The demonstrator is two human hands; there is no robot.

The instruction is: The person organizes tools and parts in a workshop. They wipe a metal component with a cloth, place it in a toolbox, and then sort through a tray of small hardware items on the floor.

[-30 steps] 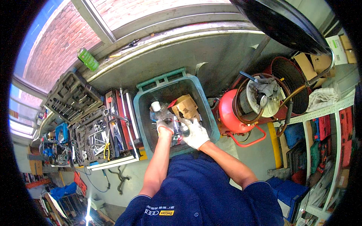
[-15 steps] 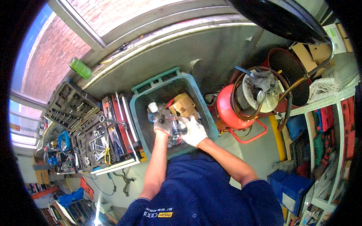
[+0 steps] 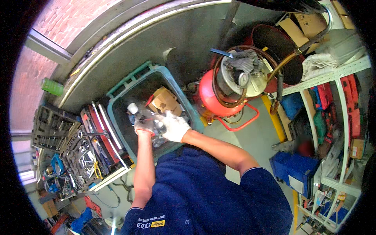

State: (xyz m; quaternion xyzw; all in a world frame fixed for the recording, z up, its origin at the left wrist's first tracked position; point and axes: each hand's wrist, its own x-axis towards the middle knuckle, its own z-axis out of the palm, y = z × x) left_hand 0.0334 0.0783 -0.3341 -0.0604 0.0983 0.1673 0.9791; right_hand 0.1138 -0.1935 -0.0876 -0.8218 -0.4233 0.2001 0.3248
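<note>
Head view: both gloved hands meet over the open green bin [image 3: 117, 117], just above the picture's centre. The left hand [image 3: 143, 127] and right hand [image 3: 174, 126] hold a clear plastic bottle [image 3: 150, 119] between them, its white cap [image 3: 132, 107] pointing toward 10 o'clock. Both sets of fingers look wrapped on the bottle, though the gloves hide exactly how tightly.

A cardboard box [image 3: 164, 101] lies in the bin at 12 o'clock of the hands. A red drum [image 3: 213, 98] with coiled hose stands at 2 o'clock, and an open tool tray [image 3: 84, 152] at 8 o'clock.

My judgement of the risks: the smooth bottle could slip from gloved fingers and drop into the bin, or spill if its cap is loose. Leaning in, an elbow could catch the drum's hose.
</note>
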